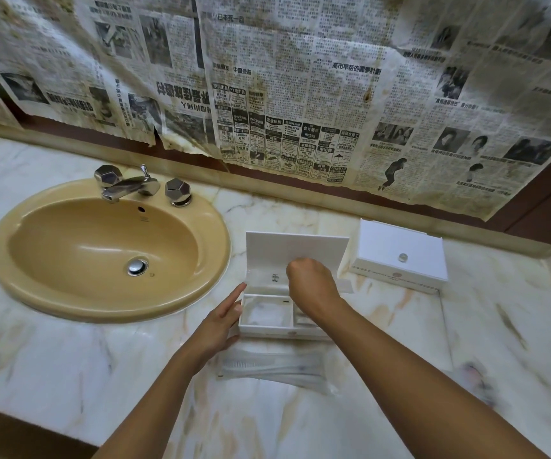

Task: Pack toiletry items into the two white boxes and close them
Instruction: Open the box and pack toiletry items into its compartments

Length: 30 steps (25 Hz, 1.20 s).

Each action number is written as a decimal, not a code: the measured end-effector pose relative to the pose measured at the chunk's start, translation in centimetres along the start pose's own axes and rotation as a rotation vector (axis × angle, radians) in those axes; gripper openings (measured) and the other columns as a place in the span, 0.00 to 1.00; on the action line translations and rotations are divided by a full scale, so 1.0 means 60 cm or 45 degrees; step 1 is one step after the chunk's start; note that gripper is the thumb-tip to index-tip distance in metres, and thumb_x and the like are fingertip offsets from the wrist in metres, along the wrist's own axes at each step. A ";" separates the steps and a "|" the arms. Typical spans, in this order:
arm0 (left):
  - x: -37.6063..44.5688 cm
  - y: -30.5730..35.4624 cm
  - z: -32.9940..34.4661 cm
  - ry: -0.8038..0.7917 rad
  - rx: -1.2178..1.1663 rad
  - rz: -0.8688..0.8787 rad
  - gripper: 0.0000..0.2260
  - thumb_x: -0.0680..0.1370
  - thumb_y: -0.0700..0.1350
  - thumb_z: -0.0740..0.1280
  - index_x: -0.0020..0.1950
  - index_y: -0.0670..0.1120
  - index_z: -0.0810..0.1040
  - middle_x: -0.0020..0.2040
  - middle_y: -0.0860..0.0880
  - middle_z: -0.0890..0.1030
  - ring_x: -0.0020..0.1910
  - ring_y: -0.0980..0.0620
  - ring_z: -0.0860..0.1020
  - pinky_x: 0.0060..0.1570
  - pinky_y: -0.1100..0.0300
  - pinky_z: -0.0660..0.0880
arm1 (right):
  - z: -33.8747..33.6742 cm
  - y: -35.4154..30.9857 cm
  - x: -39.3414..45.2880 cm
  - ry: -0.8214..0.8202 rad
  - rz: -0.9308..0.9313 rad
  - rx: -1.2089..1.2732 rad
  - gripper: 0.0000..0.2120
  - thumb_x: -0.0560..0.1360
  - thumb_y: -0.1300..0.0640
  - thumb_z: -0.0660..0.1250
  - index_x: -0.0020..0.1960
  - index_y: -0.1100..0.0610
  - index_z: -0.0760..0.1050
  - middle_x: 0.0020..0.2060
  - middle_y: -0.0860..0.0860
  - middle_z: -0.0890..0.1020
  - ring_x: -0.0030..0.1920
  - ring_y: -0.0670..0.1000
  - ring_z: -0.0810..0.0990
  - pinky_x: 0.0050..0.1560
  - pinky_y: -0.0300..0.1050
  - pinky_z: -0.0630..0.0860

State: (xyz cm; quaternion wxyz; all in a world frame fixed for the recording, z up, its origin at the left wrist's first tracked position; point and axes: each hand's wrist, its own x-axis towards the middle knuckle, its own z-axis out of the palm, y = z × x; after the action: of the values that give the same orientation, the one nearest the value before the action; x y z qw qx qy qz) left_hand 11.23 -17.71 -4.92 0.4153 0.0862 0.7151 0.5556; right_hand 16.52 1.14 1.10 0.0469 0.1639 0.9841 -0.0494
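Soft, even, rather dim warm light, with faint shadows. Pale glare streaks the sink [108,250] bowl, and bright glints sit on the tap [128,187] behind it. Straight lines bow toward the frame edges (wide-angle lens). The tabletop [466,376] far right of the sink smears into blur.

Open white box [267,321]: lid [295,250] raised upright at the rear, base divided into compartments. Larger left compartment holds a clear-wrapped item, contents not identifiable; smaller right compartment partly hidden. Closed white box [400,256]: to the right and further back, lid flat, small round clear knob [402,258] on top, round emblem on front edge. Clear plastic packets [274,367]: lying flat on surface just in front of open box, contents blurred.
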 end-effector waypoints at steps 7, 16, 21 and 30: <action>0.002 -0.001 -0.001 0.007 -0.017 0.007 0.16 0.83 0.55 0.58 0.67 0.74 0.67 0.72 0.54 0.70 0.73 0.55 0.66 0.56 0.63 0.74 | 0.050 0.010 0.039 -0.208 0.089 0.203 0.08 0.71 0.73 0.63 0.43 0.64 0.79 0.38 0.56 0.78 0.43 0.58 0.79 0.44 0.46 0.77; 0.003 -0.001 -0.001 -0.006 -0.023 0.018 0.16 0.83 0.54 0.58 0.66 0.75 0.67 0.73 0.55 0.69 0.73 0.55 0.66 0.59 0.61 0.73 | 0.056 0.019 0.048 -0.339 0.130 0.520 0.13 0.74 0.68 0.62 0.51 0.61 0.83 0.52 0.55 0.83 0.52 0.54 0.81 0.55 0.46 0.79; 0.001 0.000 -0.001 0.002 -0.017 0.020 0.17 0.83 0.54 0.58 0.67 0.74 0.67 0.73 0.54 0.69 0.73 0.55 0.66 0.60 0.59 0.72 | 0.051 0.020 0.047 -0.436 0.170 0.580 0.14 0.73 0.66 0.58 0.36 0.61 0.82 0.38 0.57 0.84 0.46 0.58 0.82 0.42 0.48 0.79; 0.002 0.000 0.004 0.021 -0.037 0.017 0.16 0.83 0.53 0.57 0.67 0.73 0.68 0.72 0.55 0.70 0.73 0.55 0.66 0.55 0.62 0.73 | 0.061 0.002 0.021 -0.438 0.217 0.360 0.32 0.80 0.37 0.50 0.48 0.63 0.78 0.50 0.60 0.81 0.50 0.59 0.78 0.48 0.48 0.72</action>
State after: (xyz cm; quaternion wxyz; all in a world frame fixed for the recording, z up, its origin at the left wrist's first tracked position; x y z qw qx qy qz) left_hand 11.32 -17.51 -4.99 0.4067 0.0803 0.7097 0.5696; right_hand 15.64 1.26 -2.66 0.1945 0.2404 0.9275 -0.2100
